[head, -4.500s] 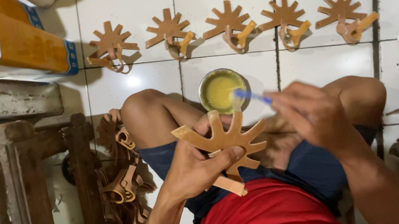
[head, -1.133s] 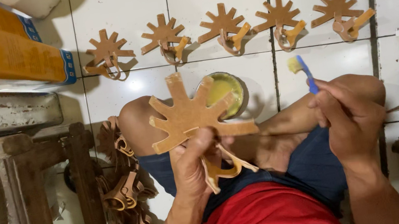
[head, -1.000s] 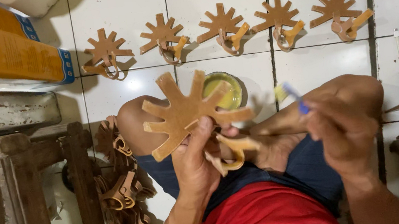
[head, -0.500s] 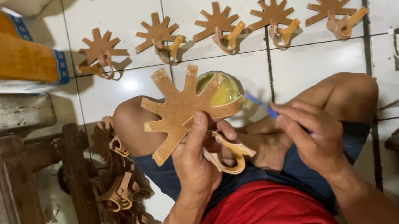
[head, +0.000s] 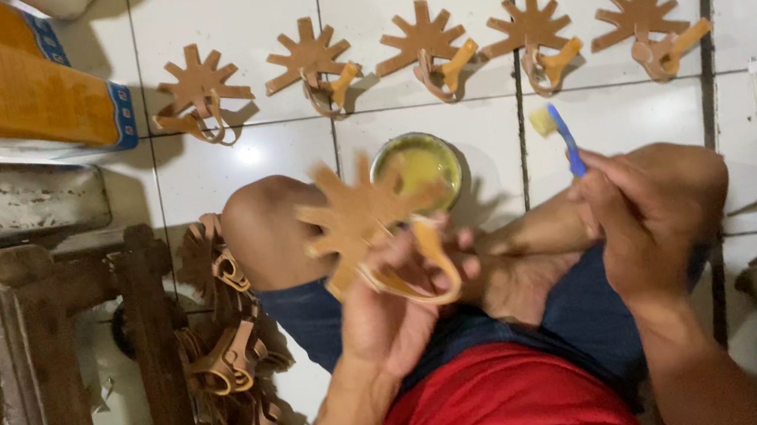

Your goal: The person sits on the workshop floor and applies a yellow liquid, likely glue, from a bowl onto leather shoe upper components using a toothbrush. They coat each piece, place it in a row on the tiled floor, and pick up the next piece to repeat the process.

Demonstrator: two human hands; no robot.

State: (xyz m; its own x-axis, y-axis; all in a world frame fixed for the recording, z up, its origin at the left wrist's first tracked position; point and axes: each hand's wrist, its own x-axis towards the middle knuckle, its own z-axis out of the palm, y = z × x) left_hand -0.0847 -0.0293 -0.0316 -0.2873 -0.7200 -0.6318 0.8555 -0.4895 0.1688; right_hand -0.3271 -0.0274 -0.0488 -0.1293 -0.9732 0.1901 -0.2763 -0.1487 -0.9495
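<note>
Five star-shaped leather pieces are laid in a row on the white tiled floor; more are piled beside a wooden stand.

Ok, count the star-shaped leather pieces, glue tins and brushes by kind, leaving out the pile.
Tan star-shaped leather pieces laid on the tiles: 5
Tan star-shaped leather piece in the left hand: 1
Round tin of yellow glue: 1
Blue-handled brush: 1
Total: 8

Matt tan leather star piece, blue plastic brush with yellowed bristles, glossy white floor tiles, rough worn wooden frame.
</note>
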